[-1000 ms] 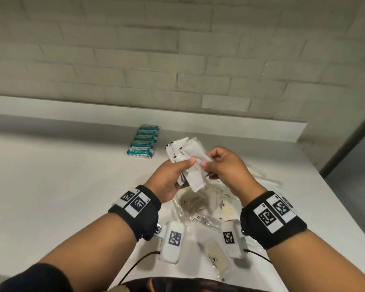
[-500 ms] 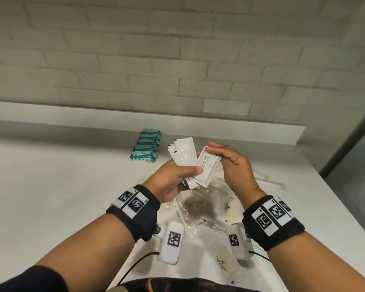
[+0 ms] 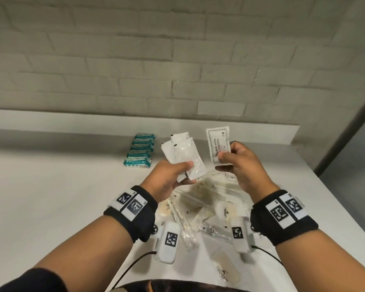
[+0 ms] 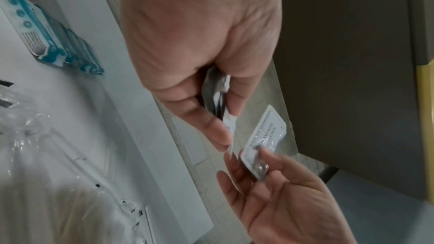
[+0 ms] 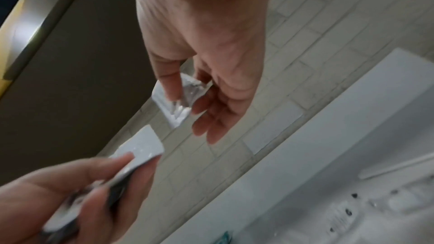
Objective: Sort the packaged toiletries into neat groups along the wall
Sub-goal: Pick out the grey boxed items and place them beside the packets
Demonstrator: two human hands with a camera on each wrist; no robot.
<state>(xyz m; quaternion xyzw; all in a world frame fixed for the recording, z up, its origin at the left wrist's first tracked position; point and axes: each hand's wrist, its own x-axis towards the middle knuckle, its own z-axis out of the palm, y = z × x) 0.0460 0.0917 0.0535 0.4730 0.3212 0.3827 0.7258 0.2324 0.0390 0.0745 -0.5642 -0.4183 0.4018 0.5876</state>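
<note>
Since half a second ago the hands have drawn apart: the right hand (image 3: pixel 243 165) has pulled the printed shampoo sachet (image 3: pixel 217 145) away from the fan of white sachets (image 3: pixel 182 157) and now holds it upright on its own, to the right of them. Its grip is a pinch, thumb in front and fingers behind the lower edge of the packet. The left hand (image 3: pixel 170 178) keeps a closed grip on the fanned sachets, thumb across their lower ends, above the bench (image 3: pixel 51 197). Near the wall ledge a row of teal packets (image 3: pixel 140 150) lies side by side. Below the hands, loose clear-wrapped toiletries (image 3: pixel 200 199) lie scattered in a pile on the bench.
</note>
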